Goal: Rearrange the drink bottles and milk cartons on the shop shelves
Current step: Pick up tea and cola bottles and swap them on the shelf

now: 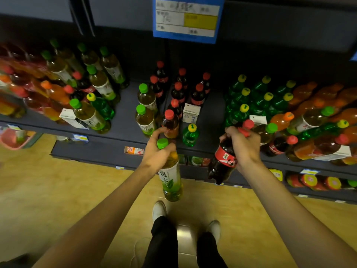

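A person looks down over their own dark trousers and white shoes (159,209) on a glossy yellow-tan floor (58,190). Past the feet runs a long dark shop shelf (119,130), the landmark here, with a lower tier beneath its front edge holding small packets and round-topped goods, too blurred to name.

Both bare forearms reach toward the shelf. The left hand (156,151), just in front of the shelf edge, has its fingers curled round the neck of a green tea bottle (171,176) with a green cap, which hangs upright below the shelf edge, over the floor. The same hand's fingertips reach up beside a red-capped amber bottle (170,123) standing near the shelf front; whether they touch it I cannot tell. The right hand (244,145), also at the shelf edge, grips a cola bottle (224,161) by its neck, tilted, its base hanging below the shelf. A second red cap shows at that hand; what it belongs to is unclear.

On the shelf, behind the left hand, stand green tea bottles, a small green soda bottle (190,135) with a yellow cap, and a white milk carton (191,113). Further back is a cluster of colas (179,88). To the shelf's right are green sodas and orange drinks, some leaning; to its left, mixed teas, orange and red drinks, and another carton (69,118). Above the shelf hangs a blue and yellow price sign (188,19).
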`<state>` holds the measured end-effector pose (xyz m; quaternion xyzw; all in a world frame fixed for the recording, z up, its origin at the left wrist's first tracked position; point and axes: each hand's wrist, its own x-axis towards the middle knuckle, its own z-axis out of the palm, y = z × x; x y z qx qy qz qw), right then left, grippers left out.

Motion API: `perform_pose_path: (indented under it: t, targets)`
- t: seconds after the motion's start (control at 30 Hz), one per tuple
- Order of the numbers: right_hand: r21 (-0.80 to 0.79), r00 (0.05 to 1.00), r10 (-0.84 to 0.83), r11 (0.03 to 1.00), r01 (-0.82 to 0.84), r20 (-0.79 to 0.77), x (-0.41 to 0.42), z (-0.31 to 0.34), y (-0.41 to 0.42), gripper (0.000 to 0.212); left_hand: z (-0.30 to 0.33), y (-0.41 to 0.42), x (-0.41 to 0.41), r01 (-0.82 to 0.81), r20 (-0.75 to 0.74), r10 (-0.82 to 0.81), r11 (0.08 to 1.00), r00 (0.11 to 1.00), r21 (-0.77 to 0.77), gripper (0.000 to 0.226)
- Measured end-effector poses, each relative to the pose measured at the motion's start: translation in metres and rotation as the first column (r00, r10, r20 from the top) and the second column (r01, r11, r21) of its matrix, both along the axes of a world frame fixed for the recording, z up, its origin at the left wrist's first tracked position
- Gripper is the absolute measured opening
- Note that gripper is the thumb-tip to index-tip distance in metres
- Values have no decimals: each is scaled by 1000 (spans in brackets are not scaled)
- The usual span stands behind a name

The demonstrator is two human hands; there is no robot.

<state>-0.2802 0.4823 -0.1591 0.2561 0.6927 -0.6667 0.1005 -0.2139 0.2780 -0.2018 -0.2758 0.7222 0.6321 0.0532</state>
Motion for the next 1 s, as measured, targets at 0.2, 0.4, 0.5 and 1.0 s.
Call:
perform_pose_path:
  t: [0.2, 0.4, 0.5, 1.0]
  targets:
    - [1, 999, 37, 999, -37, 5, 2, -4, -34, 42, 5, -40, 14, -86, 1, 86, 996, 996, -13, 49]
    - [-28, 998, 57, 998, -56, 28, 7, -3, -63, 37, 4, -76, 23, -133, -9, 133, 990, 991, -54, 47]
    - [-38, 998, 57, 998, -56, 28, 10, -1, -70, 30, 3, -84, 24, -138, -23, 137, 989, 990, -60, 50]
    - [2, 999, -37, 999, 37, -1, 12, 1, -67, 29, 11, -64, -32, 208, -13, -208, 977, 978, 53, 84]
